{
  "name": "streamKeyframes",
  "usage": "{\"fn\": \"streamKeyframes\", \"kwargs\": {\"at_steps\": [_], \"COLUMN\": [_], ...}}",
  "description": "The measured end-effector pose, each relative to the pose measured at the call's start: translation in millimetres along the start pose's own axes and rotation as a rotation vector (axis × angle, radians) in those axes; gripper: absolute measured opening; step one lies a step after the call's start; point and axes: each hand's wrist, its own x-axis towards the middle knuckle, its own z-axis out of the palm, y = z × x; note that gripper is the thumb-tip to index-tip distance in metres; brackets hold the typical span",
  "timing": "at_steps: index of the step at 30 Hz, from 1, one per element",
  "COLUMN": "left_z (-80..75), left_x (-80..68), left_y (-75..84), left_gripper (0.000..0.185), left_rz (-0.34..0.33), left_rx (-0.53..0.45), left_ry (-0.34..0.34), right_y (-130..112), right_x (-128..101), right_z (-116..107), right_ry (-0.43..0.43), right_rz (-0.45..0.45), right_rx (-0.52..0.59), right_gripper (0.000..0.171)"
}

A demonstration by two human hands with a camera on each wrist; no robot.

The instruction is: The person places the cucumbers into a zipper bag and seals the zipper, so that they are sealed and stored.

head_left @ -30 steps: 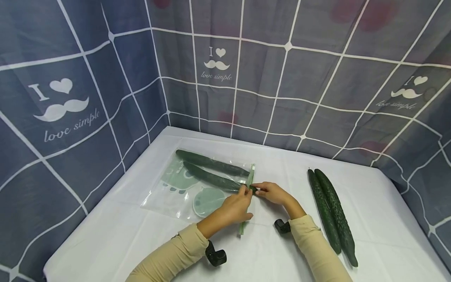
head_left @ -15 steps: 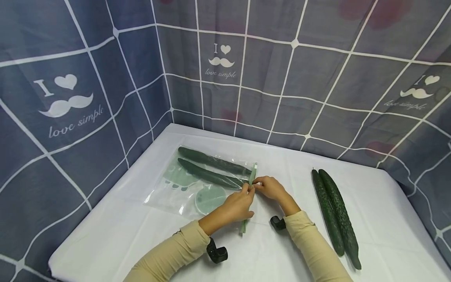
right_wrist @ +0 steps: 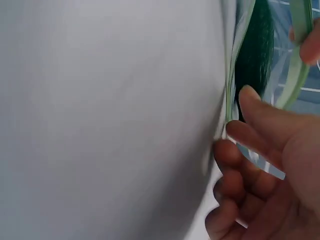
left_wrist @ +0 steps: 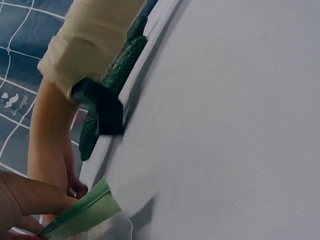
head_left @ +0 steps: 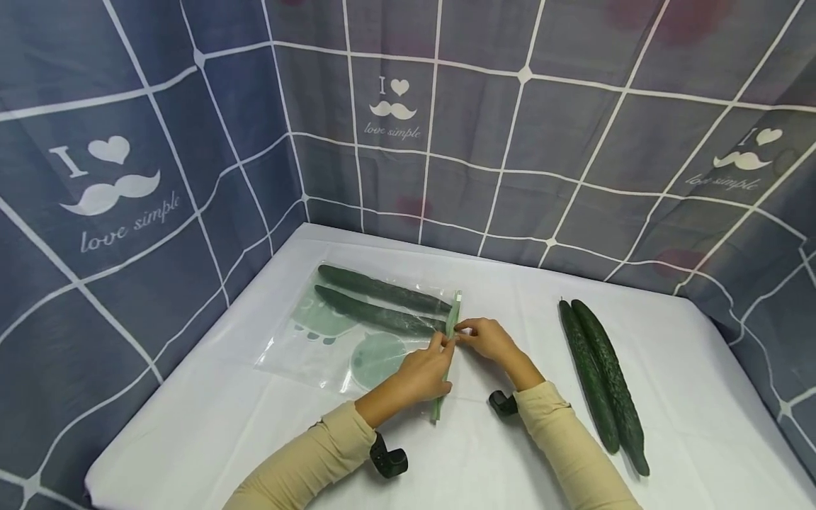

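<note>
A clear zip bag (head_left: pixel 287 354) with a green closure strip and pale green cartoon print lies flat on the table. Inside it, two cucumbers (head_left: pixel 382 287) lie side by side, their near ends at the bag's mouth. My left hand (head_left: pixel 423 372) pinches the green strip (left_wrist: pixel 87 210) between thumb and fingers, lifting the upper side of the mouth. At the mouth, my right hand (head_left: pixel 491 340) has bent, loosely spread fingers; in the right wrist view its thumb (right_wrist: pixel 250 95) and forefinger stand apart beside the dark cucumber end (right_wrist: pixel 255 60). Whether they touch the cucumber is unclear.
Two more cucumbers (head_left: pixel 602 382) lie together on the white-covered table (head_left: pixel 510 453) to the right. A grey-blue grid-patterned curtain (head_left: pixel 472 142) encloses the back and sides. Black wrist cameras (head_left: pixel 390 457) hang under both sleeves.
The lower cucumber has slid left, its end passing from beyond the green strip into the bag. My right hand has shifted slightly left and farther from me; my left hand keeps hold of the strip.
</note>
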Motion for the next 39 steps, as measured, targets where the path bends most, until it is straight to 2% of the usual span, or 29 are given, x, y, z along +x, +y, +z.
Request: {"fn": "streamKeyframes", "kwargs": {"at_steps": [6, 9, 14, 17, 19, 23, 28, 33, 39], "left_z": [3.9, 4.2, 3.5, 3.3, 3.2, 5.3, 8.8, 11.4, 10.5], "left_x": [1.8, -0.1, -5.5, -4.5, -3.6, -2.6, -6.5, -9.6, -13.5], "left_y": [2.8, -0.2, -10.3, -12.1, -11.4, -7.5, -7.5, -7.0, -6.0], "left_gripper": [0.077, 0.076, 0.071, 0.068, 0.067, 0.066, 0.066, 0.062, 0.051], "left_rz": [0.039, 0.041, 0.022, 0.046, 0.064, 0.094, 0.1, 0.091, 0.058], "left_rx": [-0.072, -0.104, -0.14, -0.158, -0.173, -0.211, -0.224, -0.19, -0.081], "left_ry": [0.032, 0.051, 0.077, 0.083, 0.082, 0.047, 0.034, 0.078, 0.152], "right_y": [27, 37, 46, 55, 60, 65, 61, 59, 55], "right_x": [-53, -86, -136, -162, -174, -188, -189, -188, -181], "right_z": [-29, -44, -58, -64, -66, -63, -51, -43, -39], "right_ry": [-0.011, 0.034, 0.167, 0.217, 0.219, 0.193, 0.246, 0.278, 0.244], "right_rz": [0.122, 0.184, 0.292, 0.394, 0.452, 0.528, 0.512, 0.503, 0.495], "right_rx": [0.023, 0.002, -0.137, -0.182, -0.199, -0.222, -0.263, -0.238, -0.222], "right_gripper": [0.046, 0.052, 0.061, 0.066, 0.069, 0.071, 0.056, 0.05, 0.063]}}
